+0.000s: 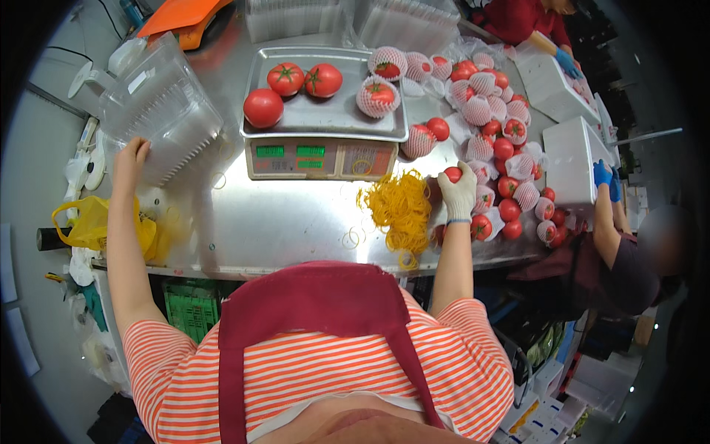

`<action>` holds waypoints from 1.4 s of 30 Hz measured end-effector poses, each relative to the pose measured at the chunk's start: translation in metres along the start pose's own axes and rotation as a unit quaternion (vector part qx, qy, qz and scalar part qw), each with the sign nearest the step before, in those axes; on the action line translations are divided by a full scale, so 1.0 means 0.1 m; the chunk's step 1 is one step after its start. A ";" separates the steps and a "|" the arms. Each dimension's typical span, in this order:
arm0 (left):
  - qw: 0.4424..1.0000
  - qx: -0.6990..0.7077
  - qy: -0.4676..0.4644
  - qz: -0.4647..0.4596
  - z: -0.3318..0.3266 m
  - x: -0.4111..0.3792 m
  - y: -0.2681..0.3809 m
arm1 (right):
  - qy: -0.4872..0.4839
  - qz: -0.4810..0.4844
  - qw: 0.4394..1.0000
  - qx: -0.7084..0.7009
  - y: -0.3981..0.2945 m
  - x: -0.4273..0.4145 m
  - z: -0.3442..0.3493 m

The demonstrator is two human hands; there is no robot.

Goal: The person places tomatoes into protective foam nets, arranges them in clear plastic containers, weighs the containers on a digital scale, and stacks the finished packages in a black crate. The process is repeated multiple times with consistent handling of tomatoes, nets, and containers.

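Observation:
My left hand (133,152), bare, has its fingers curled at the near edge of a stack of clear plastic trays (172,111) leaning at the left. My right hand (459,191) wears a white knit glove and grips a red tomato (453,175) above the table, beside a heap of yellow rubber bands (396,208). Between my hands stands a digital scale (321,158) with lit green displays. On its metal pan (333,119) sit three bare tomatoes (285,79) and one tomato in a white foam net (378,96).
Many tomatoes, some in foam nets (477,110), cover the table's right side. Two co-workers in blue gloves (602,173) handle white foam boxes (568,161) there. More clear trays (410,25) stand behind the scale. A yellow plastic bag (91,222) lies at the left edge.

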State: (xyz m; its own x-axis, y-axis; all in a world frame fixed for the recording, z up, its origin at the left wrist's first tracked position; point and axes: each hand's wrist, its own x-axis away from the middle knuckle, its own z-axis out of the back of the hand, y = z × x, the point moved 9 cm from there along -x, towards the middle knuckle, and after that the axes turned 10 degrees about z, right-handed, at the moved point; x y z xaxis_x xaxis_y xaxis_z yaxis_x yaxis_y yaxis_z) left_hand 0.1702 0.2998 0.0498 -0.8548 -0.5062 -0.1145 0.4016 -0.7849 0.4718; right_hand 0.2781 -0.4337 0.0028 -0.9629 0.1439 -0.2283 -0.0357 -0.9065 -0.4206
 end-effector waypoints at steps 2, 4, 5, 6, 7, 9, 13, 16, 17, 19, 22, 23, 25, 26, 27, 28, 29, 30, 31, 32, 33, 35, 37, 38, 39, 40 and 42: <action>1.000 0.019 0.004 -0.018 -0.01 0.03 0.00 | 0.065 0.085 0.991 -0.083 -0.49 -0.03 0.25; 1.000 0.025 -0.006 -0.017 -0.05 0.03 -0.03 | 0.110 0.284 0.929 -0.212 -1.31 0.05 0.47; 1.000 0.026 -0.006 -0.011 -0.05 0.03 -0.04 | 0.072 0.335 0.911 -0.230 -1.68 0.10 0.43; 0.999 0.037 -0.003 0.000 -0.06 0.03 -0.06 | 0.036 0.414 0.876 -0.247 -2.09 0.14 0.39; 1.000 0.024 0.006 -0.008 -0.05 0.04 -0.05 | 0.042 0.455 0.854 -0.249 -2.42 0.22 0.35; 0.999 0.027 0.017 -0.005 -0.04 0.06 -0.07 | 0.018 0.518 0.829 -0.208 -2.95 0.29 0.15; 0.999 0.021 0.030 -0.007 -0.04 0.08 -0.12 | -0.020 0.510 0.859 0.046 -3.45 0.22 -0.38; 0.999 0.045 0.016 -0.006 -0.10 0.05 -0.20 | -0.062 0.531 0.842 -0.068 -3.78 0.30 -0.51; 0.999 0.036 0.014 -0.002 -0.12 0.03 -0.22 | -0.056 0.546 0.826 -0.128 -3.92 0.36 -0.50; 0.998 0.065 0.020 0.001 -0.13 0.00 -0.26 | -0.098 0.541 0.829 -0.103 -4.16 0.43 -0.68; 0.995 0.094 0.001 0.014 -0.14 -0.01 -0.31 | -0.152 0.498 0.854 0.016 -4.27 0.38 -0.96; 0.997 0.075 0.004 0.006 -0.13 0.00 -0.29 | -0.137 0.492 0.857 -0.071 -4.29 0.36 -0.89; 0.997 0.076 -0.002 0.002 -0.12 0.02 -0.27 | -0.168 0.450 0.856 -0.192 -4.07 0.31 -0.81; 0.997 0.077 0.003 -0.007 -0.11 0.04 -0.24 | -0.140 0.439 0.834 -0.302 -3.92 0.35 -0.63; 0.999 0.047 0.014 -0.007 -0.09 0.06 -0.23 | -0.121 0.472 0.791 -0.370 -3.77 0.39 -0.44; 0.999 0.037 0.023 -0.004 -0.08 0.07 -0.22 | -0.119 0.493 0.746 -0.431 -3.53 0.46 -0.27; 0.999 0.044 0.022 -0.006 -0.08 0.08 -0.20 | -0.136 0.495 0.743 -0.428 -3.23 0.49 -0.17; 0.999 0.024 0.032 0.007 -0.08 0.08 -0.20 | -0.173 0.458 0.765 -0.419 -2.90 0.48 -0.16; 0.999 0.029 0.032 0.006 -0.07 0.08 -0.19 | -0.242 0.355 0.778 -0.458 -2.50 0.44 -0.20; 0.999 0.016 0.034 0.009 -0.07 0.09 -0.18 | -0.249 0.282 0.791 -0.483 -2.16 0.39 -0.21; 0.999 0.022 0.038 -0.005 -0.05 0.10 -0.14 | -0.229 0.237 0.838 -0.433 -1.79 0.35 -0.15; 0.999 0.024 0.036 0.012 -0.05 0.11 -0.16 | -0.193 0.125 0.899 -0.372 -1.09 0.31 -0.03; 0.999 0.027 0.030 0.029 -0.06 0.10 -0.21 | -0.121 0.057 0.946 -0.297 -0.58 0.29 0.13; 0.998 0.050 0.018 0.022 -0.08 0.11 -0.22 | -0.090 0.116 0.960 -0.239 -0.52 0.26 0.25; 0.999 0.032 0.021 0.035 -0.09 0.10 -0.27 | -0.075 0.111 0.976 -0.172 -0.39 0.26 0.29; 0.999 0.029 0.020 0.036 -0.10 0.09 -0.30 | -0.055 0.156 0.980 -0.108 -0.37 0.24 0.34; 0.999 0.024 0.024 0.025 -0.10 0.07 -0.37 | 0.017 0.258 0.966 -0.026 -0.42 0.26 0.39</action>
State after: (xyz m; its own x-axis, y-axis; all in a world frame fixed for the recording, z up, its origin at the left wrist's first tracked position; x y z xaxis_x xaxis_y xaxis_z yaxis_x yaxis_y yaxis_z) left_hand 0.1531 0.3215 0.0225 -0.8167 -0.5618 -0.1319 0.4258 -0.7409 0.5194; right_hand 0.2439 -0.4073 0.0487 -0.8391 -0.3077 -0.4486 0.4612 -0.8397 -0.2867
